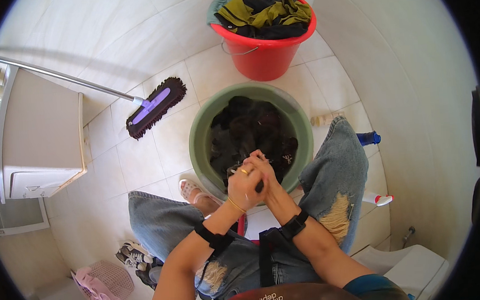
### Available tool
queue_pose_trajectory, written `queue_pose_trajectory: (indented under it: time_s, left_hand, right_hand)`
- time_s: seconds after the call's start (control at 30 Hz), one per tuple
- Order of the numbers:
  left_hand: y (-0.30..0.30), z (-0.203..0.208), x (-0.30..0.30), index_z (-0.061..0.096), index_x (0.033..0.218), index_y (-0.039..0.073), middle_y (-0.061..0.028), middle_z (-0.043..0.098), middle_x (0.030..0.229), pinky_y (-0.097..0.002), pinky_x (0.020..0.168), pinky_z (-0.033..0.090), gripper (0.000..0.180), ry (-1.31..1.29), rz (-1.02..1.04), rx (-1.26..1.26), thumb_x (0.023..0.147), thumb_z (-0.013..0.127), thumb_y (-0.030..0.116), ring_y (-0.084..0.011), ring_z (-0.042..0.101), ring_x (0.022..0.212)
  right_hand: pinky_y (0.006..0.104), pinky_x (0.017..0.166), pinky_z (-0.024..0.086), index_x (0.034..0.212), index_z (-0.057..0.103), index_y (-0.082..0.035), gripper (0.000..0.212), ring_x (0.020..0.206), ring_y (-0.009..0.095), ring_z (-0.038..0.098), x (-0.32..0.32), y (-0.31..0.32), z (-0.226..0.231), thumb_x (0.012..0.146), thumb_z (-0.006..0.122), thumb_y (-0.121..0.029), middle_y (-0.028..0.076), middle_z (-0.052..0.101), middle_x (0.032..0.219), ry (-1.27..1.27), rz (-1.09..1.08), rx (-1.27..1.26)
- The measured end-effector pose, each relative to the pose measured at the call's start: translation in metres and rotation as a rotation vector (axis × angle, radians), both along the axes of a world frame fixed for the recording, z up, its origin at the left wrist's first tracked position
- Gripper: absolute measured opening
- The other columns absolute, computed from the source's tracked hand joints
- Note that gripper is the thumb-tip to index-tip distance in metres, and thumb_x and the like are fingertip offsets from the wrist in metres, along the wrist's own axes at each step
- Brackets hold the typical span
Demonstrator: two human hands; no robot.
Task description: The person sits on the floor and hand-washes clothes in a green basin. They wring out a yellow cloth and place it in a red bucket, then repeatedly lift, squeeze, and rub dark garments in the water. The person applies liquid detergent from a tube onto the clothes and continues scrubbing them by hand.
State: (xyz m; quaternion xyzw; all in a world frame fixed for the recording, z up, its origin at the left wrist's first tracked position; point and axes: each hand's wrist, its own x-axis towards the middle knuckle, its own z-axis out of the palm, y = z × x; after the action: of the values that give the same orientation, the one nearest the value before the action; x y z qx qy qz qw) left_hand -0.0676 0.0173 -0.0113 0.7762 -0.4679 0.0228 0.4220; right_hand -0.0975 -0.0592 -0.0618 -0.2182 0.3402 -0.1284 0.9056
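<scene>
A round green tub (198, 147) stands on the floor between my knees, with dark wet clothes (249, 122) lying in water inside it. Over its near part my two hands press together around a bunched dark garment (260, 186). My left hand (244, 189), wearing a gold ring and a thin bracelet, is closed on the cloth, and a bit of it pokes out of the fist. Against it, my right hand (263, 166) is also closed on the garment, its fingers partly hidden. How far the held cloth joins the rest in the tub cannot be seen.
Beyond the tub is a red bucket (262, 58) heaped with clothes. A flat mop (155, 107) leans at the left by a cabinet (41, 129). To the right lie a blue bottle (369, 138) and a white-and-red bottle (378, 198). Shoes (135, 256) and a pink basket (111, 279) are lower left.
</scene>
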Motion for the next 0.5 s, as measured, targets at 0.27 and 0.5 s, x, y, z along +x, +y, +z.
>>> queue_pose_trajectory:
  time_s: [0.27, 0.5]
  left_hand:
    - [0.026, -0.045, 0.062, 0.060, 0.078, 0.000, -0.0126, 0.059, 0.071, -0.0313, 0.062, 0.044, 0.034, 0.770, 0.451, 0.162, 0.081, 0.059, 0.034, -0.0232, 0.056, 0.065]
    - [0.024, -0.042, 0.058, 0.055, 0.092, 0.000, -0.0055, 0.055, 0.084, -0.0244, 0.073, 0.041, 0.037, 1.170, 0.262, 0.144, 0.081, 0.062, 0.035, -0.0116, 0.050, 0.079]
  right_hand:
    - [0.0276, 0.072, 0.044, 0.077, 0.047, -0.013, 0.015, 0.077, 0.014, 0.051, -0.001, -0.006, 0.036, 0.075, 0.056, -0.001, -0.002, 0.049, 0.078, 0.011, 0.034, -0.007]
    - [0.0375, 0.080, 0.046, 0.110, 0.053, -0.015, 0.040, 0.093, 0.021, 0.056, -0.001, -0.011, 0.012, 0.078, 0.064, -0.037, 0.004, 0.059, 0.100, 0.074, 0.195, 0.334]
